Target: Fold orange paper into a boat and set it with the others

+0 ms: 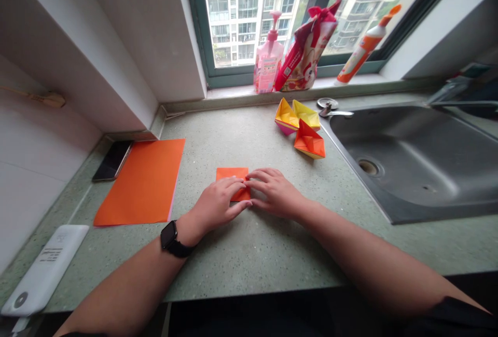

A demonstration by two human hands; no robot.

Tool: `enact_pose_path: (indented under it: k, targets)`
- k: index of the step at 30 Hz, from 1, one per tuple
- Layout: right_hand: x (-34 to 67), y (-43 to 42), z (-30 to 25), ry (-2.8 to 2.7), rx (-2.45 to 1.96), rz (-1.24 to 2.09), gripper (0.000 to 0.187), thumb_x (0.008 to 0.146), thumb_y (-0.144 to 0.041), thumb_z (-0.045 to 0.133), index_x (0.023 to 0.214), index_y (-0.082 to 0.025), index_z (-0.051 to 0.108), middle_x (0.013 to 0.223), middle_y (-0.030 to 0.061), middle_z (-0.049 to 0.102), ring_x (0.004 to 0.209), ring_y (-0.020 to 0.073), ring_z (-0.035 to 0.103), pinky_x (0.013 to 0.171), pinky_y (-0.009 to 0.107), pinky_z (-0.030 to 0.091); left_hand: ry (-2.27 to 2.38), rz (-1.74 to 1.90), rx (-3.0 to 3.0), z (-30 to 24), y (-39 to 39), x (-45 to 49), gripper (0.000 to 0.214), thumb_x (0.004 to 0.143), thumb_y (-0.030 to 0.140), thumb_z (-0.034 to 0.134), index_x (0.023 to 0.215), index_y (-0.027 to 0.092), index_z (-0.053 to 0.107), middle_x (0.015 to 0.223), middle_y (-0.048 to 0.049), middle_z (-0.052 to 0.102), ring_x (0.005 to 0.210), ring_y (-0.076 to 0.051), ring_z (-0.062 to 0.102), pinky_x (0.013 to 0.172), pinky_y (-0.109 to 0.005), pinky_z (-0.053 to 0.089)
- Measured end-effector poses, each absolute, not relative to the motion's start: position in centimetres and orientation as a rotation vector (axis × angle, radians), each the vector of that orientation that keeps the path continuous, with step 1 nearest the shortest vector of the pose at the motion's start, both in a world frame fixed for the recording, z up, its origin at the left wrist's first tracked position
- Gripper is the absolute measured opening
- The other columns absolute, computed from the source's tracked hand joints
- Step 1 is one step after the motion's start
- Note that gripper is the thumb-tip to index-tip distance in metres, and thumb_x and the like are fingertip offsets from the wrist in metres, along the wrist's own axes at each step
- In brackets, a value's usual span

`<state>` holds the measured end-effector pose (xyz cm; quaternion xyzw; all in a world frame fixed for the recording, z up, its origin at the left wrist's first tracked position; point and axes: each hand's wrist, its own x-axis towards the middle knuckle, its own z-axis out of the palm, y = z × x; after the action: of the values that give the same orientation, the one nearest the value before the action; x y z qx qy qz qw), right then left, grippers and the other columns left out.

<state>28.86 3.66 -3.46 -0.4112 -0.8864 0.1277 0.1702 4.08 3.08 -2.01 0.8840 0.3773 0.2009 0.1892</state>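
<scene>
A small folded square of orange paper (227, 173) lies flat on the green speckled counter (233, 134). Across its lower left part rests my left hand (223, 199), fingers stretched out and thumb apart. My right hand (276, 191) touches the paper's right edge with extended fingertips, the fingers spread a little. The two hands almost meet over the paper, and they hide much of it. Beyond my right hand stand three folded paper boats: an orange one (310, 142), a yellow-orange one with a magenta underside (286, 118), and a yellow one (307, 115).
Orange paper sheets (143, 184) lie at left, beside a dark phone (112, 160). A white power bank (46, 267) sits near the front left corner. The steel sink (408, 155) takes up the right. A pink pump bottle (268, 62), a red bag (307, 51) and an orange-white bottle (363, 49) line the sill.
</scene>
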Motion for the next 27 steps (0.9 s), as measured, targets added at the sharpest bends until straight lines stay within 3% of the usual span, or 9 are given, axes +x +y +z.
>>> enact_pose_path:
  k: [6,12,16,20,24,27]
  targets:
    - [28.6,3.7,-3.2,-2.537,-1.219,0.378,0.042,0.093,-0.050,0.084,0.127,-0.026,0.078,0.146,0.0128,0.073,0.138,0.0355,0.063,0.120,0.058,0.044,1.175,0.322,2.517,-2.7,4.7,3.0,0.043,0.112,0.037,0.057,0.151,0.022,0.065,0.165,-0.0130,0.059,0.157,-0.032,0.050,0.134,-0.056,0.033]
    - [28.2,3.2,-3.5,-2.544,-1.337,0.400,0.057,0.097,-0.055,0.077,0.147,-0.029,0.069,0.160,0.0106,0.065,0.152,0.0395,0.053,0.129,0.069,0.031,1.212,0.137,2.554,-3.2,4.9,2.2,0.053,0.115,0.049,0.045,0.168,0.040,0.048,0.180,-0.0067,0.037,0.168,-0.039,0.032,0.134,-0.067,0.023]
    - [27.6,3.2,-3.8,-2.570,-1.453,0.345,0.069,0.101,-0.059,0.069,0.163,-0.029,0.057,0.169,0.0111,0.056,0.158,0.0436,0.045,0.130,0.073,0.027,1.277,0.134,2.536,-2.9,5.2,2.5,0.052,0.115,0.047,0.046,0.165,0.037,0.052,0.177,-0.0069,0.044,0.166,-0.039,0.035,0.133,-0.068,0.024]
    - [27.3,4.0,-4.0,-2.578,-1.503,0.310,0.075,0.103,-0.063,0.063,0.168,-0.026,0.051,0.174,0.0121,0.048,0.162,0.0443,0.040,0.132,0.073,0.025,1.306,0.167,2.541,-1.9,5.5,2.8,0.049,0.115,0.043,0.046,0.157,0.026,0.062,0.167,-0.0096,0.057,0.155,-0.035,0.051,0.130,-0.058,0.034]
    - [28.6,5.1,-4.2,-2.606,-1.358,0.355,0.080,0.097,-0.063,0.074,0.166,-0.027,0.054,0.172,0.0109,0.051,0.161,0.0432,0.041,0.131,0.072,0.029,1.308,0.188,2.589,-1.2,5.0,2.9,0.047,0.109,0.043,0.058,0.150,0.022,0.068,0.163,-0.0109,0.061,0.137,-0.035,0.061,0.121,-0.055,0.043]
    - [30.2,5.7,-4.5,-2.615,-1.175,0.386,0.073,0.093,-0.055,0.083,0.158,-0.030,0.063,0.166,0.0089,0.059,0.156,0.0403,0.049,0.130,0.069,0.034,1.271,0.169,2.624,-1.1,4.6,2.5,0.061,0.101,0.049,0.073,0.155,0.022,0.065,0.165,-0.0127,0.059,0.138,-0.039,0.058,0.120,-0.057,0.042]
